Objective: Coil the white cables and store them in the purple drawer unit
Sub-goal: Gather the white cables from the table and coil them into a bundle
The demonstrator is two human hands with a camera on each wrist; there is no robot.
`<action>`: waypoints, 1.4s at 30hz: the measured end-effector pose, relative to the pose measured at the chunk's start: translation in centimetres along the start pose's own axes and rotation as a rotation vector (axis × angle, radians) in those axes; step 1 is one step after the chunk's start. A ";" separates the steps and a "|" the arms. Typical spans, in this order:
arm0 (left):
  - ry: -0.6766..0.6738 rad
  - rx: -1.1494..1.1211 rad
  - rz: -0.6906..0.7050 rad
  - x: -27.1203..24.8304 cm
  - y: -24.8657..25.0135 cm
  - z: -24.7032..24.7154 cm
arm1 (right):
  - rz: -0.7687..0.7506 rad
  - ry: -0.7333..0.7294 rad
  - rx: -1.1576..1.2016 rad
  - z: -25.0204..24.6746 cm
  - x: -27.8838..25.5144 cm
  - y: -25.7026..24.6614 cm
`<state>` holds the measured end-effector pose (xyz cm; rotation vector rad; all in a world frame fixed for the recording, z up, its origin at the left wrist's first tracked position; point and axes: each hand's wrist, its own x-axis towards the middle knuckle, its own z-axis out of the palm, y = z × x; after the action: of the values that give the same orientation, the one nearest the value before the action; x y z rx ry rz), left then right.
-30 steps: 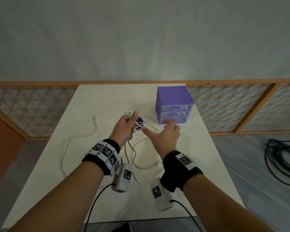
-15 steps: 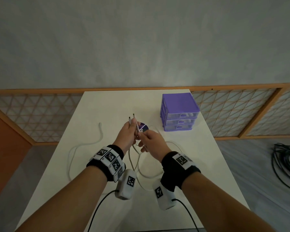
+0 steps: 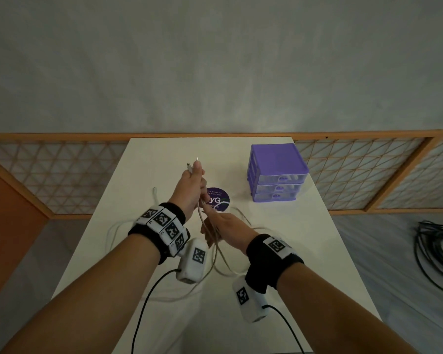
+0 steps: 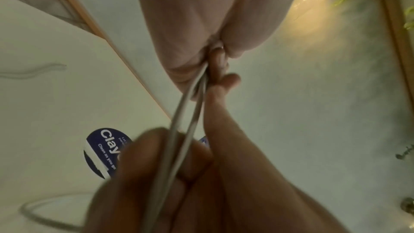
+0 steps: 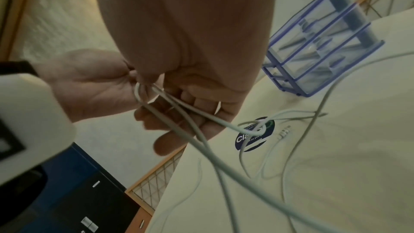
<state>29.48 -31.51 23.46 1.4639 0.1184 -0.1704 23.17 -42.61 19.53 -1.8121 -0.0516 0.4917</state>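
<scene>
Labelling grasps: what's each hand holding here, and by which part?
Left hand grips the thin white cable just below its plug ends. Right hand pinches the same doubled strands lower down.

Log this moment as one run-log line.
left hand: grips cable ends, raised | right hand: pinches white cables below | purple drawer unit: drawers closed | coil: not formed

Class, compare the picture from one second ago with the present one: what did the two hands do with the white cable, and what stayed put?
The right hand, open near the drawer unit a second ago, came back and took hold of the white cable below the left hand. The left hand lifted the cable ends higher, keeping its grip. The drawer unit, its drawers shut, the round sticker and the table stayed as they were.
</scene>
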 end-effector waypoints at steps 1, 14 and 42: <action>0.010 -0.017 0.010 0.2 0.1 -0.3 | 0.009 -0.021 -0.014 0.1 0.0 0.1; 0.209 0.009 -0.047 2.0 -1.0 -5.4 | 0.035 0.401 -0.001 -4.4 -0.2 3.3; -0.303 0.885 0.409 0.2 -1.2 -1.1 | -0.020 0.147 0.100 -6.4 2.3 -5.3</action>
<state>29.44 -30.53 22.15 2.2782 -0.5701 -0.1085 28.72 -46.19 25.10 -1.7429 0.0552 0.3403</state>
